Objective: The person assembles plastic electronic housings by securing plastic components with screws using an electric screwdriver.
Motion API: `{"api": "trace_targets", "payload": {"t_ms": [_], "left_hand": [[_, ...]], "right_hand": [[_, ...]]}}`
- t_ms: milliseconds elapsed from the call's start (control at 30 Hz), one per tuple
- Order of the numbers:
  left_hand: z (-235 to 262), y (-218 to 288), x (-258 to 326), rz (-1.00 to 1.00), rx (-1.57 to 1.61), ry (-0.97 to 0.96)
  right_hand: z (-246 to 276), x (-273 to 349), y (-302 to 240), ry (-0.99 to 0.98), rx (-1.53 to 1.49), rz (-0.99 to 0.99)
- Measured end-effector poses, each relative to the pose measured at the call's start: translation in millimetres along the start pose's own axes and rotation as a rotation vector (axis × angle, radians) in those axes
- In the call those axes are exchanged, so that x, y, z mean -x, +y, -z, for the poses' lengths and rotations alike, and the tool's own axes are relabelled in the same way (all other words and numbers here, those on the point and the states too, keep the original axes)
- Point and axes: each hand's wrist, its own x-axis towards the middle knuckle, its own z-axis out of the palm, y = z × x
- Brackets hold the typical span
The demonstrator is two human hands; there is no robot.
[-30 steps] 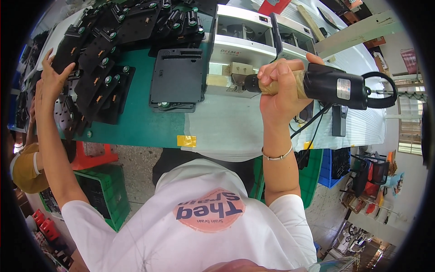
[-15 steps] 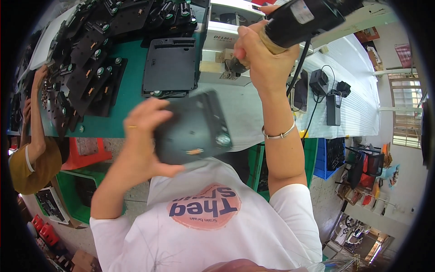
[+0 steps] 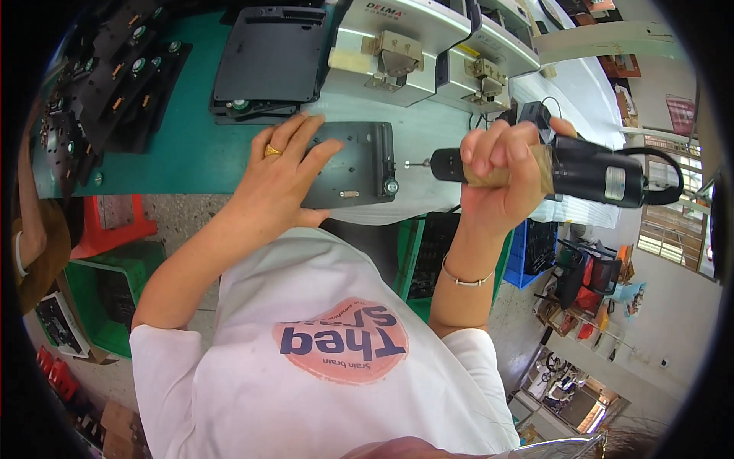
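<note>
A thin black panel (image 3: 352, 157) lies on the pale part of the bench in front of me. It has a raised strip along its right side and a round silver-and-green part at its near right corner. My left hand (image 3: 284, 172) rests over the panel's left side, fingers spread and thumb by the near edge. To the right, my right hand (image 3: 498, 172) is wrapped around the taped grip of a black electric screwdriver (image 3: 600, 172). It is held roughly level, its metal bit pointing left at the panel's right edge, a small gap away.
Behind the panel lies a stack of black panels (image 3: 267, 61). Two screw feeders (image 3: 409, 30) stand at the back. Many panels with fitted parts (image 3: 130, 99) cover the bench's left side, by another person's arm (image 3: 29, 222). Green (image 3: 99, 306) and blue crates (image 3: 527, 256) sit below.
My left hand has set the panel down on the bench from mid-air. My right hand has brought the screwdriver from the feeder toward me, turning the bit leftward.
</note>
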Motion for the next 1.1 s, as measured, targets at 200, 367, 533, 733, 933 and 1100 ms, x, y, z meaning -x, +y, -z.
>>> {"api": "trace_targets", "payload": {"t_ms": [200, 367, 533, 733, 933, 1100], "left_hand": [[-12, 14, 8, -0.005, -0.045, 0.072], [-26, 31, 6, -0.075, -0.032, 0.157], [-55, 35, 0, -0.223, -0.077, 0.282], [-59, 31, -1, -0.229, -0.107, 0.271], [-59, 28, -3, -0.226, -0.099, 0.273], [-54, 22, -6, -0.268, -0.048, 0.226]], "right_hand": [[5, 23, 1, 0.071, 0.029, -0.057], [5, 26, 6, 0.08, 0.039, -0.068], [5, 26, 11, 0.072, 0.043, -0.084], [4, 27, 15, 0.074, 0.062, -0.095], [2, 30, 18, 0.058, 0.084, -0.095], [-6, 36, 23, -0.182, 0.417, 0.046]]}}
